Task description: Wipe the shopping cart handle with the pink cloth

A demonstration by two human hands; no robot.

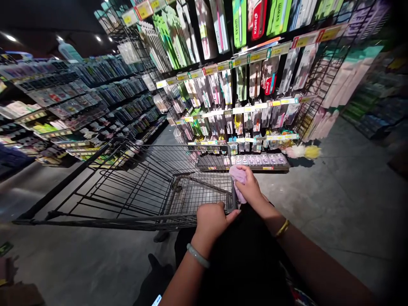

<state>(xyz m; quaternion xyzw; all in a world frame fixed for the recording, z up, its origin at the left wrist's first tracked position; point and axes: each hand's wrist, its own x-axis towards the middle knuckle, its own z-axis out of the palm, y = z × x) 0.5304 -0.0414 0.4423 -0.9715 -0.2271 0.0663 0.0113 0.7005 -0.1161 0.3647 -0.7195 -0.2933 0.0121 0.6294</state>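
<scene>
**While the cart (140,187) stands by the rack (255,85), both hands are busy at its near corner**

Where the wire cart's near rim ends, the left hand (212,221) is closed around the top bar, a pale bangle (197,255) on its wrist. Just beside it, the right hand (251,187) grips a soft lilac item (236,174), fingers curled over it, against the cart's corner post; what the item is cannot be told. A yellow band (282,228) circles that wrist. Beyond the cart, the rack hangs full of packaged goods, and shelves (79,97) line the aisle to the left.
</scene>
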